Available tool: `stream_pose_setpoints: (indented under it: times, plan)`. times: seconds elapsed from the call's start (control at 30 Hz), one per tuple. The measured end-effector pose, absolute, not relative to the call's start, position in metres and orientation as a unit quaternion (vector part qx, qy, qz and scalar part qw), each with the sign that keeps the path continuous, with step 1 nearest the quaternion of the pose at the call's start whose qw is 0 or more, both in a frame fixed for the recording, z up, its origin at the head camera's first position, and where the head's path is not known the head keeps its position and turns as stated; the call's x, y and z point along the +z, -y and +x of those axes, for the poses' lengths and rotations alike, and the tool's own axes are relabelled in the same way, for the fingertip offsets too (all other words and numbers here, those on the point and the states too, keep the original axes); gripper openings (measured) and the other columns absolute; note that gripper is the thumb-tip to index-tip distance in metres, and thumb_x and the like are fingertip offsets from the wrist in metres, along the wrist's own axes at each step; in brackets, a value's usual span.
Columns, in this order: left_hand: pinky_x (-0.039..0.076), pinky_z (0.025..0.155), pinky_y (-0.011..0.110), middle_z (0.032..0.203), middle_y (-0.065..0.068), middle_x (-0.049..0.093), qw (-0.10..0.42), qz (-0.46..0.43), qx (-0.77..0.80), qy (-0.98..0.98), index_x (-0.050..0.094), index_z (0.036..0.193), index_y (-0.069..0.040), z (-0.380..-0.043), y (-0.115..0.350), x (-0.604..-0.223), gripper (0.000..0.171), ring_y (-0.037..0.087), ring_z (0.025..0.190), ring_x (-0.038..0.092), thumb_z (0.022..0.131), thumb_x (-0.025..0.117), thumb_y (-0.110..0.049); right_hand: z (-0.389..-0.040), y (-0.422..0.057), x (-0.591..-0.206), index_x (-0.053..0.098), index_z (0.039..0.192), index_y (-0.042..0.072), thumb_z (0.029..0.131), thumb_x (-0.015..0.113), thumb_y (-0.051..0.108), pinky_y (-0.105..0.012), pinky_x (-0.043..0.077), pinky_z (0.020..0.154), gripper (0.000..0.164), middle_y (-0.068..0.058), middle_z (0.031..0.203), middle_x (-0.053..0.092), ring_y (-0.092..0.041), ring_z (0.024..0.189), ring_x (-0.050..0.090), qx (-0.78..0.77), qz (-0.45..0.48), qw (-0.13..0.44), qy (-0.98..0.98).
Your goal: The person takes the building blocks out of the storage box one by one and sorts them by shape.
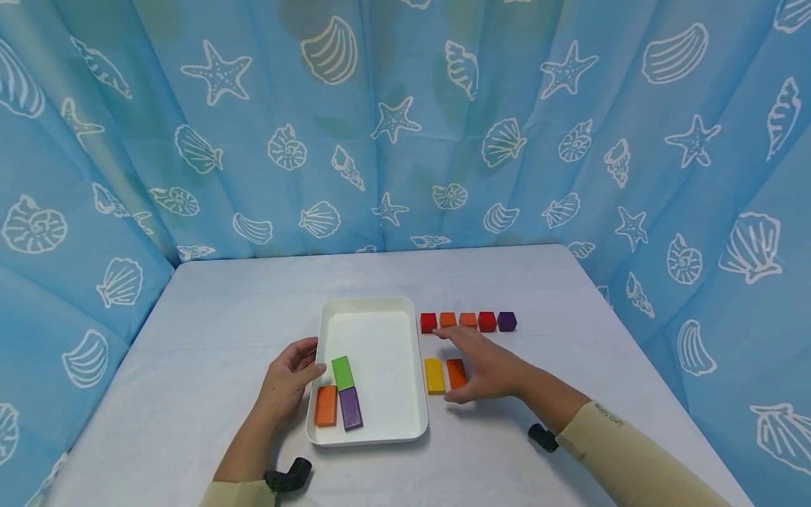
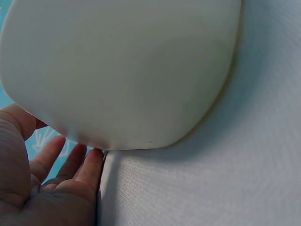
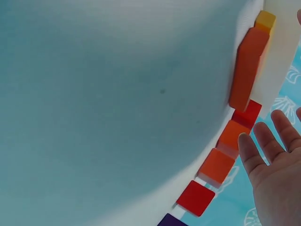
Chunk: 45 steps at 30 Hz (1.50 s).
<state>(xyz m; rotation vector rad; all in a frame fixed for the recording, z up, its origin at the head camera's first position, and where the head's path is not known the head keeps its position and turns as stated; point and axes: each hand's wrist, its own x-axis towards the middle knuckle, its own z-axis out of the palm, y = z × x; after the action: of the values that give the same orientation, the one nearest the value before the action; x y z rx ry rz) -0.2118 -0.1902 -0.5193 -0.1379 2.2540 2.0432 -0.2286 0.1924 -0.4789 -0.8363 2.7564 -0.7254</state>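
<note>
In the head view my left hand point(image 1: 288, 380) holds the left rim of a white tray point(image 1: 386, 442), its thumb over the edge and its fingers outside. The left wrist view shows those fingers point(image 2: 89, 172) against the tray's outer wall. Inside lie a green block point(image 1: 343, 373), a purple block point(image 1: 350, 409) and an orange block point(image 1: 326, 406). My right hand point(image 1: 491, 366), thumb and fingers spread and holding nothing, is over the table right of the tray. Between its thumb and fingers lies an orange-red block point(image 1: 456, 374), partly covered, beside a yellow block point(image 1: 434, 377).
Behind the right hand, a row of several small cubes runs from a red cube point(image 1: 428, 323) to a purple cube point(image 1: 507, 322). A white cloth covers the table point(image 1: 241, 303). Blue shell-patterned curtains point(image 1: 405, 176) stand at its back and sides.
</note>
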Motion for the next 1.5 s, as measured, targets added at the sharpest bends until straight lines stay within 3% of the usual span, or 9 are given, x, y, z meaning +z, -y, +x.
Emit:
stream_pose_setpoints:
  times: [0.8,1.2,1.5]
  plan:
    - [0.034,0.124,0.047,0.16,0.019,0.048,0.052,-0.047,0.67,-0.739,0.049,0.153,-0.003,-0.214,0.191,-0.517,0.061,0.036,0.149,0.044,0.098,0.073,-0.008,-0.224,-0.134,-0.461,0.04,0.161,0.022,0.073,0.094,0.043,-0.058,0.054,0.106,0.105,0.0,0.163,0.04,-0.022,0.148,0.036,-0.31,-0.311,0.113,-0.891]
    - [0.034,0.123,0.047,0.16,0.019,0.047,0.059,-0.053,0.671,-0.737,0.048,0.153,-0.002,-0.213,0.192,-0.516,0.061,0.036,0.15,0.043,0.098,0.073,-0.008,-0.219,-0.089,-0.461,0.044,0.161,0.021,0.084,0.087,0.046,-0.049,0.047,0.115,0.091,0.007,0.16,0.043,-0.015,0.147,0.037,-0.296,-0.382,0.149,-0.863]
    - [0.034,0.124,0.048,0.162,0.019,0.046,0.06,-0.051,0.671,-0.737,0.047,0.154,-0.002,-0.214,0.192,-0.516,0.06,0.037,0.151,0.042,0.099,0.071,-0.007,-0.212,-0.054,-0.474,0.048,0.158,0.024,0.088,0.084,0.05,-0.041,0.039,0.121,0.083,0.007,0.157,0.049,-0.012,0.143,0.042,-0.203,-0.424,0.155,-0.869]
